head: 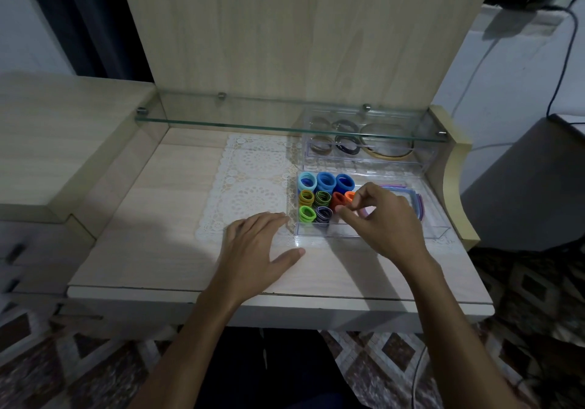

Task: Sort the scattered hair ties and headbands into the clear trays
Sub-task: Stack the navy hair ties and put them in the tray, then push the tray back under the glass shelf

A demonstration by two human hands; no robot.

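A clear tray (373, 233) near the table's right front holds bundles of hair ties: blue ones (326, 181) at the back, green and striped ones (306, 213) in front, orange ones (340, 199) in the middle. Thin purple and blue headbands (414, 201) lie in its right part. My right hand (383, 218) hovers over the tray with curled fingers, pinching a thin pink band (367, 211) beside the orange ties. My left hand (256, 244) rests flat on the table, fingertips at the tray's left front corner. A second clear tray (367, 158) behind holds dark ties and tan headbands.
A glass shelf (285, 122) overhangs the back tray. A white lace mat (250, 183) covers the table's middle. A curved wooden side panel (456, 171) bounds the right edge. A lower cabinet stands to the left.
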